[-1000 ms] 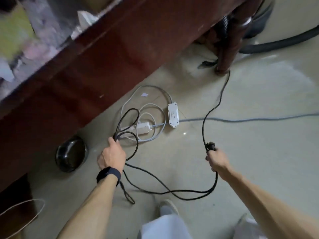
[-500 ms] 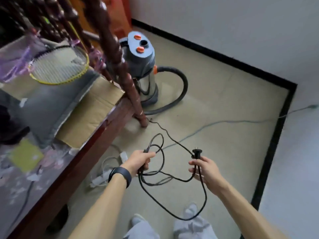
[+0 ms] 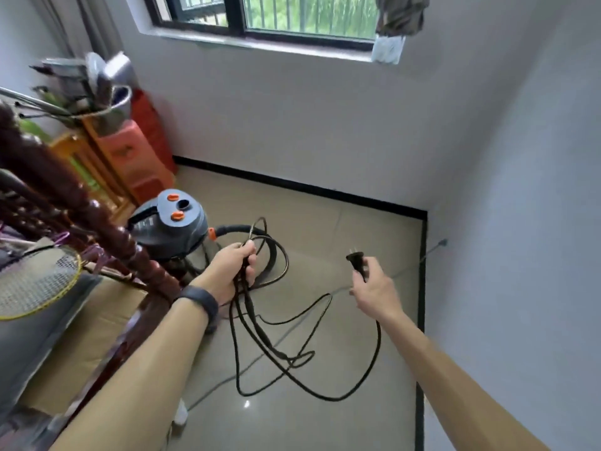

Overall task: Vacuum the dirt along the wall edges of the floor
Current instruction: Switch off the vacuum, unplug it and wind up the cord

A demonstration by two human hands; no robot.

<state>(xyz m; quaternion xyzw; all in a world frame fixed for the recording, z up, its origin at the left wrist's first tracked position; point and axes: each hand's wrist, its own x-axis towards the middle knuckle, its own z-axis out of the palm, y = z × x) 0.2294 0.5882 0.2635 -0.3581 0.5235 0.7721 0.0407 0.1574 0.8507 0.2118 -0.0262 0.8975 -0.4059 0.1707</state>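
Vacuum cleaner (image 3: 172, 237): grey lid (image 3: 192, 222), orange knobs (image 3: 177, 216), label (image 3: 143, 226) blurred. Coiled cord (image 3: 243, 301) is gripped by the left hand (image 3: 231, 268), plug (image 3: 356, 259) pinched by the right hand (image 3: 374, 288).

I see the grey drum vacuum (image 3: 172, 229) (orange knobs on top) standing upright left of centre; its black cord (image 3: 379, 336) hangs in loose loops mid-frame; plug (image 3: 356, 260) raised, prongs upward.
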